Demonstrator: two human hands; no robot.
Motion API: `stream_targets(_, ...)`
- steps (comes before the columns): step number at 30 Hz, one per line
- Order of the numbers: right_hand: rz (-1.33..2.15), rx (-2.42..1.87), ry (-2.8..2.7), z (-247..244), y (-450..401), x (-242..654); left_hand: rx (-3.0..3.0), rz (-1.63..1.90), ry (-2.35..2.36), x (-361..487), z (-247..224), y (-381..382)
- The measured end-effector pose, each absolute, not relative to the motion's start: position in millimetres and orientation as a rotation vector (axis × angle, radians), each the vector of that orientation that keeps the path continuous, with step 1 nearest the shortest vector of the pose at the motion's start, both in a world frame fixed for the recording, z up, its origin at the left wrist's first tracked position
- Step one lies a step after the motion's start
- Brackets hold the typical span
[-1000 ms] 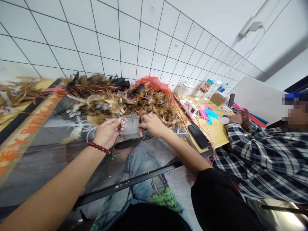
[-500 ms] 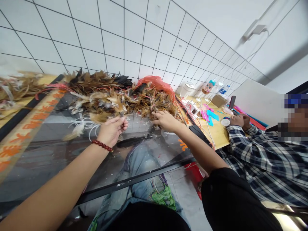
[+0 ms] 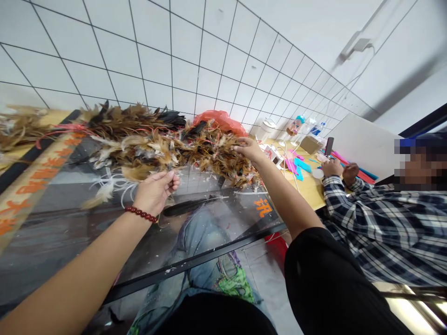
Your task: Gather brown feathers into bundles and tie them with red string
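My left hand (image 3: 158,190), with a red bead bracelet (image 3: 141,213) on its wrist, is closed in a pinch at the near edge of a heap of brown feathers (image 3: 206,151). Whatever lies between its fingertips is too small to make out. Over the right part of the heap hovers my right hand (image 3: 250,151), its fingers stretched and apart. A long black feather (image 3: 185,206) lies on the glass tabletop below my left hand. White stripped quills (image 3: 117,181) and a pale fluffy feather (image 3: 104,196) lie to the left.
Behind the heap are a red plastic bag (image 3: 220,122) and a tiled wall (image 3: 188,60). A white lidded cup (image 3: 267,128), cables and coloured strips (image 3: 296,165) sit on the wooden table to the right. There a person in a plaid shirt (image 3: 377,209) works with both hands.
My right hand has lifted and moved away from the near edge, farther over the heap, its fingers opening. My left hand keeps its pinch. The whole view has shifted slightly.
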State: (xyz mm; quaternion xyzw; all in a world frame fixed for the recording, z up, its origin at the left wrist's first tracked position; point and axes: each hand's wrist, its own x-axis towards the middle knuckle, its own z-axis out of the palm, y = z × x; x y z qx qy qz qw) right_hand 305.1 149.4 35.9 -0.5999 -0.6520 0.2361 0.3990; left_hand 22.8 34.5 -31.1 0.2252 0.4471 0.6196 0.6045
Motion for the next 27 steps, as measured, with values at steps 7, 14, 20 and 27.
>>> stream_targets(7, -0.004, -1.361, -2.815, 11, 96, 315, 0.538, 1.425, 1.046, 23, -33, 34)
stream_targets(14, 0.365, -1.499, -2.227, 13, 95, 301, 0.546, 1.413, 1.051, 22, -33, 34)
stream_targets(20, 1.318, -1.212, -1.325, 30, 94, 257, 0.520, 1.350, 0.987, 24, -29, 30)
stream_targets(27, 1.527, -1.077, -1.364, 16, 76, 195, 0.507, 1.262, 0.947, 25, -27, 29)
